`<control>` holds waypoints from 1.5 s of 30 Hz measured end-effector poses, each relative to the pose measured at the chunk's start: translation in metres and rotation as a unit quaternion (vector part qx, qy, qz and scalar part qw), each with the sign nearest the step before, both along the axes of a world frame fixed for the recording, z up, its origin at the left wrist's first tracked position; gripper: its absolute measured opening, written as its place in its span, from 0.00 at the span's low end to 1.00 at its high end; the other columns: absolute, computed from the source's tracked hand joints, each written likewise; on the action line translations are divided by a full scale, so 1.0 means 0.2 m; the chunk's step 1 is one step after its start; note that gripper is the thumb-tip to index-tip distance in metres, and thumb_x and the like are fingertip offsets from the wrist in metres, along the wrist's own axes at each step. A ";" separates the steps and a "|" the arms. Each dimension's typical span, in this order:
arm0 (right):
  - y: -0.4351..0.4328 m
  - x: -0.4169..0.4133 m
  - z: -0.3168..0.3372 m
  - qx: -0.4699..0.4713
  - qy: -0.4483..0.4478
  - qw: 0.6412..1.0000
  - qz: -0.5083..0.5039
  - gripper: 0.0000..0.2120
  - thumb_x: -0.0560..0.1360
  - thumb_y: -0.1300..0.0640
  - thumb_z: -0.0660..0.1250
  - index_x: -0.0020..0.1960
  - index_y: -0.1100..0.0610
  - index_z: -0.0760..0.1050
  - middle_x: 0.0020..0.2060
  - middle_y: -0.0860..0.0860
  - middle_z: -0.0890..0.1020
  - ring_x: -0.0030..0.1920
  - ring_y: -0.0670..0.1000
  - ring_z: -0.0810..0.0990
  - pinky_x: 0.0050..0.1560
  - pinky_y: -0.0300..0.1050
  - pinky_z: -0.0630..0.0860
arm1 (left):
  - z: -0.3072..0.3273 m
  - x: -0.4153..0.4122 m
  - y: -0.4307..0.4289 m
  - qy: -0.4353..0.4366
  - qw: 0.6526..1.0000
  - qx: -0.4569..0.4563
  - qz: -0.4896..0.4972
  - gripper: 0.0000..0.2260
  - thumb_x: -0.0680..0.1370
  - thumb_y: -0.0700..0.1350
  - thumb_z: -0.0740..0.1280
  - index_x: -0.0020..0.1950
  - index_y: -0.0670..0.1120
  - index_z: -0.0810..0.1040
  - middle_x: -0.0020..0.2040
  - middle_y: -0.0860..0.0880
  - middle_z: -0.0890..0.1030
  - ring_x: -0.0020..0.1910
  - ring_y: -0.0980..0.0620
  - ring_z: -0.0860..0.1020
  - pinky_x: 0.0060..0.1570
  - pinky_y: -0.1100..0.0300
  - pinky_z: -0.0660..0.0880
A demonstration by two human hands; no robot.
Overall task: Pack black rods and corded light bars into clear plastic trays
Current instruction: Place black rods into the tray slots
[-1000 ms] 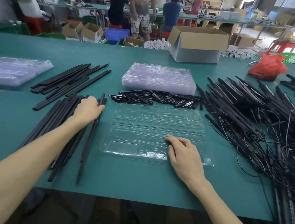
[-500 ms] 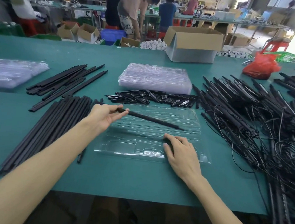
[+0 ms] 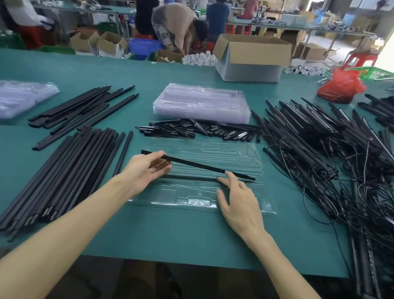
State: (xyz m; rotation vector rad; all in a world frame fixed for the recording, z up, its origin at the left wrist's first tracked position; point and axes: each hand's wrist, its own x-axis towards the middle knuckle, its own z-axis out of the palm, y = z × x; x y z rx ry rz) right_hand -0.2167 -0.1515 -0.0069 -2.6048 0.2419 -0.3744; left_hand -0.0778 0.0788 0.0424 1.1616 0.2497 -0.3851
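Green matting covers the desk (image 3: 183,238), and one clear plastic tray (image 3: 266,204) lies flat on it under both grips. The right grip (image 3: 239,200) rests on the tray's near right part, fingers spread and nearly straight, holding nothing, with its forefinger tip touching a black rod (image 3: 197,165). The left grip (image 3: 142,172) pinches that rod near its left end between thumb and fingers. The rod slants slightly across the tray's middle channels; I cannot tell whether it is seated in one. Just left of the left grip lies a fan of long black rods (image 3: 65,173), with a second bundle (image 3: 83,108) beyond it. Past the tray's far edge is a row of short black pieces (image 3: 200,128), then a stack of clear trays (image 3: 202,104). Right of the right grip sprawls a tangled heap of corded light bars (image 3: 322,148). Farther off stand an open cardboard box (image 3: 251,58) and a red bag (image 3: 339,86).
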 end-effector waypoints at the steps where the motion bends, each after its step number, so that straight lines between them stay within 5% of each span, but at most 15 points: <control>1: 0.00 0.00 0.00 -0.004 -0.002 1.000 0.000 0.26 0.82 0.47 0.59 0.78 0.51 0.59 0.68 0.40 0.75 0.67 0.50 0.72 0.68 0.48 0.68 | 0.00 0.01 0.01 -0.003 1.000 -0.005 0.002 0.04 0.78 0.34 0.70 0.51 0.33 0.79 0.44 0.40 0.82 0.39 0.45 0.85 0.41 0.56 0.83; 6: 0.00 0.01 0.01 -0.004 -0.009 1.000 0.001 0.23 0.82 0.48 0.59 0.76 0.50 0.64 0.67 0.41 0.76 0.67 0.49 0.72 0.68 0.48 0.69 | -0.03 0.00 0.02 -0.092 0.984 0.150 -0.004 0.14 0.76 0.32 0.72 0.59 0.34 0.72 0.52 0.34 0.83 0.43 0.43 0.86 0.44 0.56 0.84; 9: 0.00 0.01 0.01 0.003 -0.012 1.000 -0.002 0.20 0.82 0.47 0.60 0.73 0.47 0.68 0.66 0.43 0.77 0.65 0.50 0.74 0.67 0.47 0.70 | -0.07 0.01 0.02 -0.178 0.933 0.314 0.000 0.12 0.75 0.40 0.75 0.52 0.41 0.74 0.50 0.38 0.82 0.39 0.47 0.82 0.32 0.57 0.78; 12: 0.00 0.01 0.00 0.004 -0.010 1.000 -0.003 0.19 0.82 0.47 0.59 0.72 0.47 0.68 0.66 0.44 0.76 0.66 0.50 0.74 0.67 0.47 0.70 | -0.09 0.03 0.04 -0.214 0.885 0.413 -0.026 0.12 0.75 0.46 0.76 0.51 0.44 0.76 0.47 0.42 0.82 0.40 0.48 0.78 0.38 0.56 0.73; 16: 0.00 0.01 0.01 0.004 -0.006 1.000 -0.007 0.19 0.82 0.47 0.59 0.72 0.47 0.69 0.66 0.46 0.76 0.65 0.51 0.75 0.67 0.47 0.71 | -0.12 0.03 0.04 -0.313 0.774 0.549 -0.047 0.10 0.78 0.50 0.73 0.51 0.45 0.77 0.52 0.46 0.76 0.54 0.47 0.75 0.56 0.53 0.73; 19: 0.01 0.01 0.01 0.005 -0.004 1.000 -0.009 0.19 0.82 0.47 0.59 0.72 0.46 0.69 0.66 0.46 0.77 0.65 0.51 0.75 0.67 0.47 0.71 | -0.13 0.03 0.04 -0.381 0.662 0.644 -0.045 0.11 0.79 0.51 0.71 0.52 0.45 0.78 0.55 0.45 0.71 0.59 0.44 0.68 0.58 0.52 0.69; 21: 0.00 0.01 0.01 0.003 -0.001 1.000 -0.010 0.19 0.82 0.47 0.59 0.72 0.47 0.69 0.66 0.46 0.76 0.65 0.51 0.75 0.67 0.47 0.70 | -0.14 0.02 0.03 -0.427 0.616 0.659 -0.058 0.10 0.78 0.49 0.71 0.53 0.44 0.79 0.56 0.44 0.72 0.58 0.43 0.68 0.60 0.50 0.69; 26: 0.01 0.01 0.01 0.001 -0.003 1.000 -0.009 0.20 0.82 0.47 0.60 0.73 0.48 0.69 0.66 0.45 0.77 0.66 0.51 0.74 0.67 0.47 0.69 | -0.13 -0.01 0.01 -0.509 0.573 0.628 -0.133 0.08 0.78 0.44 0.71 0.57 0.45 0.80 0.54 0.48 0.77 0.55 0.45 0.73 0.55 0.50 0.70; 38: 0.00 0.01 0.00 0.003 0.000 1.000 -0.007 0.19 0.82 0.47 0.59 0.73 0.46 0.69 0.65 0.44 0.76 0.65 0.49 0.74 0.67 0.45 0.70 | -0.10 0.03 -0.01 -0.508 0.541 0.651 -0.158 0.08 0.82 0.47 0.66 0.59 0.47 0.82 0.55 0.51 0.80 0.57 0.48 0.75 0.58 0.53 0.69; 45: 0.00 0.00 0.01 0.000 -0.002 1.000 -0.003 0.19 0.82 0.46 0.59 0.73 0.46 0.69 0.66 0.44 0.76 0.65 0.49 0.74 0.67 0.46 0.70 | -0.15 -0.04 0.01 -0.554 0.486 0.662 -0.135 0.07 0.82 0.41 0.66 0.57 0.43 0.81 0.50 0.47 0.78 0.49 0.46 0.76 0.46 0.50 0.77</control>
